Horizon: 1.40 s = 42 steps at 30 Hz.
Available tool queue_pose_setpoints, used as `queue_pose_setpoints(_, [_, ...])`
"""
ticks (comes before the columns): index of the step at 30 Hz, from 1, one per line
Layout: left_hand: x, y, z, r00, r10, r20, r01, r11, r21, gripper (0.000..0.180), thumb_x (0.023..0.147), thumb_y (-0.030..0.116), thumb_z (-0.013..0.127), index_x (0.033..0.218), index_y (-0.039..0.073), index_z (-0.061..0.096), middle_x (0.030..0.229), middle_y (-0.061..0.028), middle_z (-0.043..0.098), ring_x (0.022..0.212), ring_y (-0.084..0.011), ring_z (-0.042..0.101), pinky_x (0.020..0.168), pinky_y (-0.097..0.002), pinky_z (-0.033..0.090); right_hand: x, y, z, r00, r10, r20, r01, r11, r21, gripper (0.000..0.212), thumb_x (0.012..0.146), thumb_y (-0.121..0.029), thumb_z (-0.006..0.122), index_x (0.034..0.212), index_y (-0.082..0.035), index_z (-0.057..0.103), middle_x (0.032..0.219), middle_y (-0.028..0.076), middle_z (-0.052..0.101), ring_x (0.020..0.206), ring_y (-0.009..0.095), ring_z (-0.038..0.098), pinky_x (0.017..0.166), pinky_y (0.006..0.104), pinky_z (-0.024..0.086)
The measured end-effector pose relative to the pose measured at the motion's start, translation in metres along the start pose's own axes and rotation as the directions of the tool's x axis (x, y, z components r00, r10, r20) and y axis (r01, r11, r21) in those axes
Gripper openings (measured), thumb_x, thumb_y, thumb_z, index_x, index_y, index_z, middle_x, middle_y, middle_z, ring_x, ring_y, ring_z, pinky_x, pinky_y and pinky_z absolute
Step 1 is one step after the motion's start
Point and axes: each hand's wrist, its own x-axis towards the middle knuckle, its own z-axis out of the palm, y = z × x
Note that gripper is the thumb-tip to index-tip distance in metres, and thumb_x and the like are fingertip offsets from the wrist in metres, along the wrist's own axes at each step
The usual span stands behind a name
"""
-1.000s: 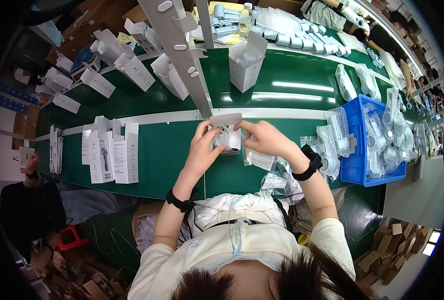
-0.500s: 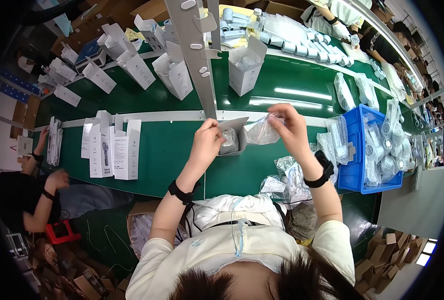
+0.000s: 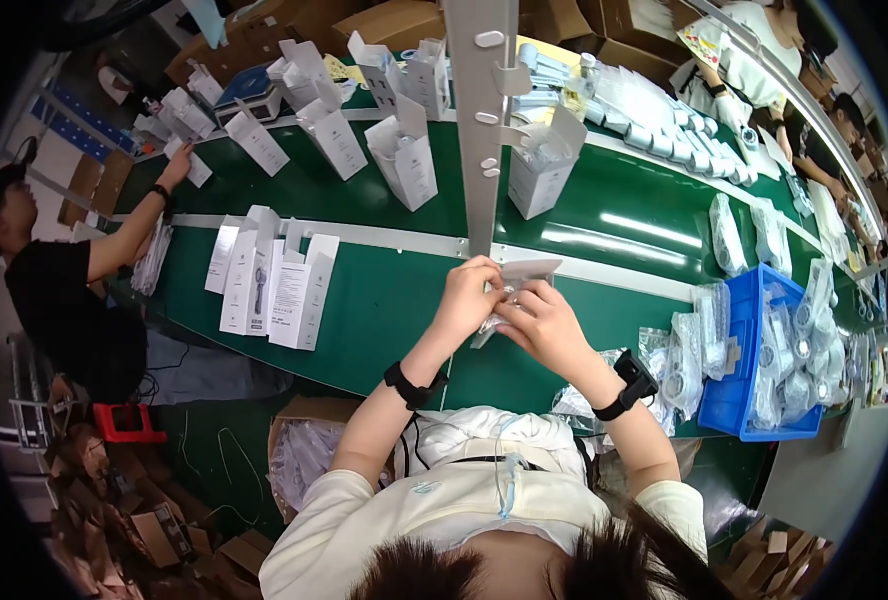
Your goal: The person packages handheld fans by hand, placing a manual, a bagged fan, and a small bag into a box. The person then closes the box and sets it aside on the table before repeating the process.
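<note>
1. Far left: a co-worker's hand (image 3: 178, 165) touches a small white box at the far strip of the bench. A stack of flat cards (image 3: 152, 258) stands on edge at the near side, presumably to save bench space.
2. Left: white boxes (image 3: 274, 290) stand side by side with flaps raised. This placement probably keeps each one within reach and its opening accessible.
3. Centre-left: the left hand (image 3: 467, 300) is bent at the open box, thumb and fingers drawn close together. It appears to steady the box — whether it clamps the wall or the plastic inside cannot be told.
4. Centre: the open box (image 3: 532, 268) sits between both hands, near the foot of the metal post (image 3: 480, 180). It is white, with one flap upright and its lower wall tilted. Crinkled clear plastic (image 3: 491, 322) shows at its mouth; the contents are mostly covered by fingers.
5. Centre-right: the right hand (image 3: 547, 325) meets the left over the opening, fingers curled downward. Its exact grip is hidden.
6. Right: bagged devices (image 3: 682, 370) lean beside a blue bin (image 3: 739, 402) holding more — the bin likely keeps the slippery bags from spreading.
</note>
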Motion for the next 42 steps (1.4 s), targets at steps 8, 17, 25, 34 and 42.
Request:
queue_pose_setpoints(8, [-0.013,-0.001,0.001,0.991,-0.132,-0.032,0.13,0.989,-0.067,0.013,0.066,0.005,0.066,0.073,0.0,0.056,0.073,-0.0115,0.059,0.065,-0.023,0.059,0.057,-0.0311,0.045,-0.013,-0.003,0.005,0.99,0.016,0.138,0.036,0.929,-0.369,0.034,0.072,-0.025,0.063,0.102,-0.01,0.058,0.087,0.004,0.053,0.098,0.023,0.047,0.093,0.0534,0.026])
queue_pose_setpoints(17, [-0.018,-0.003,0.001,0.995,-0.099,-0.007,0.099,0.993,-0.061,0.015,0.073,0.002,0.056,0.084,0.002,0.047,0.073,-0.0178,0.057,0.071,-0.0382,0.056,0.06,-0.0416,0.043,-0.018,-0.003,0.021,0.997,-0.044,0.057,0.064,0.907,-0.417,0.044,0.071,-0.033,0.063,0.101,-0.003,0.056,0.086,0.008,0.056,0.096,0.023,0.049,0.096,0.0518,0.026])
queue_pose_setpoints(25, [-0.025,-0.003,-0.003,0.942,-0.274,0.193,0.276,0.961,0.019,0.026,0.075,0.006,0.054,0.098,0.004,0.041,0.087,-0.0197,0.057,0.078,-0.0401,0.056,0.065,-0.0425,0.044,0.011,-0.039,0.016,0.925,0.253,0.284,-0.044,0.813,-0.58,0.038,0.073,-0.037,0.059,0.082,0.001,0.062,0.073,0.009,0.056,0.081,0.024,0.052,0.094,0.047,0.03])
queue_pose_setpoints(34, [-0.023,-0.01,-0.006,0.993,-0.085,0.082,0.086,0.996,-0.018,0.029,0.074,0.01,0.059,0.096,0.004,0.041,0.088,-0.0175,0.058,0.079,-0.0385,0.057,0.067,-0.0396,0.045,0.001,-0.002,0.02,0.994,0.046,0.102,-0.022,0.972,-0.232,0.022,0.072,-0.024,0.058,0.075,-0.002,0.059,0.062,0.011,0.055,0.071,0.025,0.054,0.093,0.0452,0.031])
queue_pose_setpoints(42, [-0.018,-0.01,-0.005,0.96,-0.249,0.125,0.259,0.963,-0.073,0.028,0.076,0.01,0.06,0.096,0.007,0.042,0.086,-0.0143,0.059,0.079,-0.0336,0.059,0.066,-0.0361,0.046,-0.005,-0.005,0.037,0.952,0.203,0.23,-0.047,0.838,-0.544,0.028,0.07,-0.025,0.063,0.089,-0.005,0.057,0.085,0.01,0.055,0.09,0.023,0.05,0.096,0.0447,0.03])
